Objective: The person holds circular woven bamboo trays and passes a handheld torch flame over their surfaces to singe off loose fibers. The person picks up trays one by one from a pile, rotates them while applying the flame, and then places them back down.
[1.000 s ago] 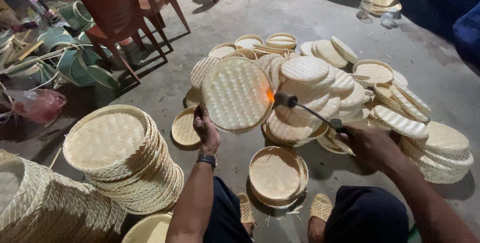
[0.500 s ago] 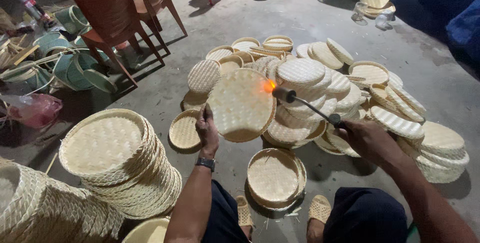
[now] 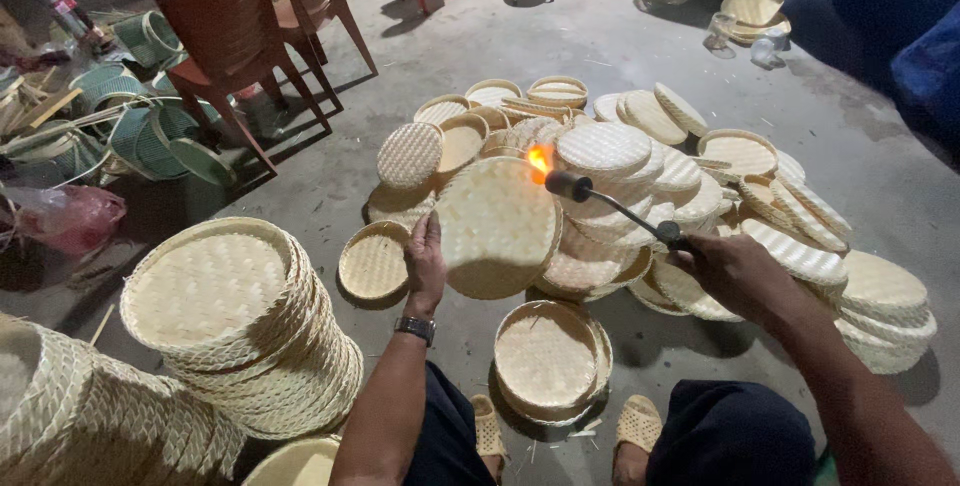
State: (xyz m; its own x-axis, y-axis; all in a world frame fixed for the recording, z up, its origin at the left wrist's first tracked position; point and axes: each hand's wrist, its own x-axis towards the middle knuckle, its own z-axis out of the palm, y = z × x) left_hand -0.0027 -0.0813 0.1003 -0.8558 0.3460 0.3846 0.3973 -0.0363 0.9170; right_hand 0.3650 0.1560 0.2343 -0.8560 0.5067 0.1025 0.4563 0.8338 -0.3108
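Note:
My left hand (image 3: 425, 264) grips the left rim of a round woven bamboo tray (image 3: 497, 228), held tilted with its underside facing me. My right hand (image 3: 722, 276) holds a gas torch (image 3: 615, 208) by its handle. The torch's black nozzle points left at the tray's upper right edge, and an orange flame (image 3: 540, 158) burns there against the rim. A dark watch sits on my left wrist.
A loose heap of woven trays (image 3: 700, 176) covers the concrete floor ahead. A tall stack of trays (image 3: 240, 316) stands at left, a small stack (image 3: 548, 358) by my sandalled feet. Brown plastic chairs (image 3: 240, 41) and green baskets (image 3: 150, 136) stand at the far left.
The tray has turned in my left hand and sunk a little. The flame has moved along the rim toward its top right edge.

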